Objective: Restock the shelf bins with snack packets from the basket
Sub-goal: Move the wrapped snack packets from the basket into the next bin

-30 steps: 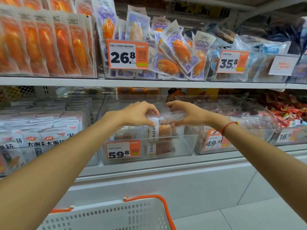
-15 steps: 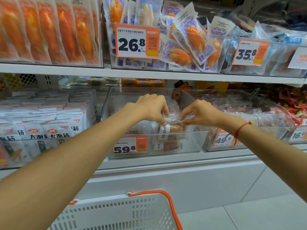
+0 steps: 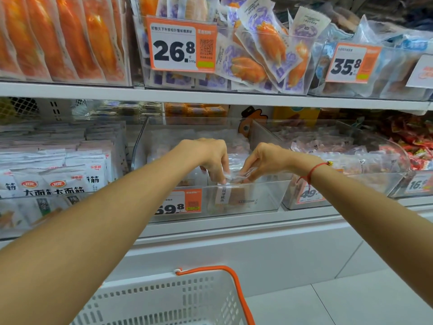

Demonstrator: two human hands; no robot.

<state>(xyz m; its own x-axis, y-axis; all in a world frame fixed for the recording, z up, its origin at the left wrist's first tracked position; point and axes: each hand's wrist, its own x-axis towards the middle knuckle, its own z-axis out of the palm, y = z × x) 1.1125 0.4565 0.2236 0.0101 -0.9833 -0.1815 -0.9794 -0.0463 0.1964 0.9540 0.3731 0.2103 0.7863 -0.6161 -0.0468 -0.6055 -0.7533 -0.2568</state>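
Shop shelving fills the view, and on its lower shelf [image 3: 234,221] the clear packet [image 3: 236,175] now sits down at the rim of the middle bin [image 3: 262,198], lower than a second ago when it was carried above the bin. Both hands have sunk with it: the left hand [image 3: 208,156] and right hand [image 3: 264,160] each keep a narrow fingertip grip on its top edge. By my judgement the placing is nearly done, with release next and then a return to the basket [image 3: 178,299] below.
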